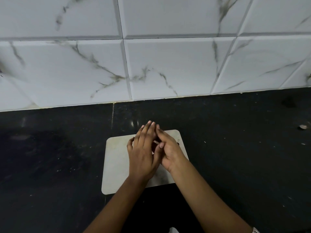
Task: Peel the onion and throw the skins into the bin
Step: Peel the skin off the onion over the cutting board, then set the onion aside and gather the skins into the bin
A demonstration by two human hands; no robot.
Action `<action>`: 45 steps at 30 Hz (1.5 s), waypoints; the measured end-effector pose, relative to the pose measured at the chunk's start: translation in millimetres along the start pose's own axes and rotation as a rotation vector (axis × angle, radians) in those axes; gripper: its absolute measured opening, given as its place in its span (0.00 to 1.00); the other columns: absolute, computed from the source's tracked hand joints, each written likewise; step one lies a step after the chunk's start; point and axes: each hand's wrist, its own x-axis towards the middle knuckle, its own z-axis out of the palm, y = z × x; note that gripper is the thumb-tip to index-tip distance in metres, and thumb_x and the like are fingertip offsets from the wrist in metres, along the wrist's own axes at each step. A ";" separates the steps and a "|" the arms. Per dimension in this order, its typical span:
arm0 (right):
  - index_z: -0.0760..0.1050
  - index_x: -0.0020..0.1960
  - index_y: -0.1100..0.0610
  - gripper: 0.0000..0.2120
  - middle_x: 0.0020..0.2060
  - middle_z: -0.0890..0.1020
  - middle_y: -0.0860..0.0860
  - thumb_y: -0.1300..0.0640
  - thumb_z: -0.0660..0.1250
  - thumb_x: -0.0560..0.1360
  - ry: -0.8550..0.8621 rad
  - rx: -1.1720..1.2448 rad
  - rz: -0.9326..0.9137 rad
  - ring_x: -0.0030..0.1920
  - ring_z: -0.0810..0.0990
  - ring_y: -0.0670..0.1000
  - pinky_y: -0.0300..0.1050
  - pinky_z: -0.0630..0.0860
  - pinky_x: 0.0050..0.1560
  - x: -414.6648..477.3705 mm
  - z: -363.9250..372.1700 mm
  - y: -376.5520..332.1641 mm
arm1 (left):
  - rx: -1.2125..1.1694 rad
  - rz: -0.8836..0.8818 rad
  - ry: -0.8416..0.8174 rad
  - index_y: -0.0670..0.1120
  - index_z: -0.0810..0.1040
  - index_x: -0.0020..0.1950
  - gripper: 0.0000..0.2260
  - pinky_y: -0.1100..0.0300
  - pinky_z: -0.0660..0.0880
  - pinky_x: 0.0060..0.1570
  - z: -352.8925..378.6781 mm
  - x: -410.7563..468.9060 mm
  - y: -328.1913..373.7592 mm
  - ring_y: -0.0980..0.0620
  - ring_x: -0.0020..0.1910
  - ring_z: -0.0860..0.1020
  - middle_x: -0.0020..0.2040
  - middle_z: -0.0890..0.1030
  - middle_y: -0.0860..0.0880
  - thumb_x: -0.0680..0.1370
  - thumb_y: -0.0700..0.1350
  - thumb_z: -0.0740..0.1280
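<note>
My left hand (143,157) and right hand (170,152) press together, fingers straight, both grips released, cutting board (116,165) just beneath them.

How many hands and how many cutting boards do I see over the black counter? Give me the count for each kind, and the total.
Hands: 2, the left hand and the right hand, touching each other
White cutting board: 1, lying under the hands
Total: 3
</note>
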 end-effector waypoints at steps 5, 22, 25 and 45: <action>0.76 0.52 0.64 0.13 0.49 0.79 0.58 0.55 0.65 0.75 0.060 0.089 -0.051 0.48 0.80 0.54 0.42 0.82 0.38 -0.2 1.6 -0.6 | -0.264 -0.400 -0.011 0.55 0.70 0.70 0.36 0.46 0.59 0.69 -0.9 9.9 -31.4 0.52 0.74 0.60 0.76 0.61 0.55 0.73 0.70 0.38; 0.78 0.49 0.60 0.12 0.46 0.83 0.55 0.60 0.69 0.66 -0.114 -0.156 -0.183 0.48 0.82 0.52 0.42 0.81 0.45 0.1 -15.7 13.6 | -1.242 -1.109 0.068 0.51 0.73 0.59 0.13 0.56 0.77 0.41 -6.2 32.8 1.5 0.44 0.52 0.78 0.58 0.77 0.41 0.78 0.36 0.62; 0.76 0.55 0.57 0.20 0.49 0.82 0.52 0.62 0.73 0.64 -0.129 -0.308 -0.349 0.51 0.81 0.49 0.40 0.79 0.48 -2.9 -19.5 10.0 | -1.332 -1.262 0.124 0.47 0.73 0.64 0.12 0.53 0.77 0.42 -10.8 29.7 -4.9 0.43 0.51 0.78 0.61 0.77 0.40 0.80 0.42 0.61; 0.57 0.70 0.37 0.40 0.55 0.80 0.47 0.60 0.74 0.68 -0.070 -1.290 -0.727 0.55 0.79 0.44 0.42 0.77 0.56 4.0 -36.1 9.5 | -1.362 -1.196 -0.087 0.39 0.81 0.51 0.09 0.63 0.77 0.27 -18.2 17.1 5.1 0.51 0.35 0.82 0.43 0.82 0.43 0.76 0.43 0.66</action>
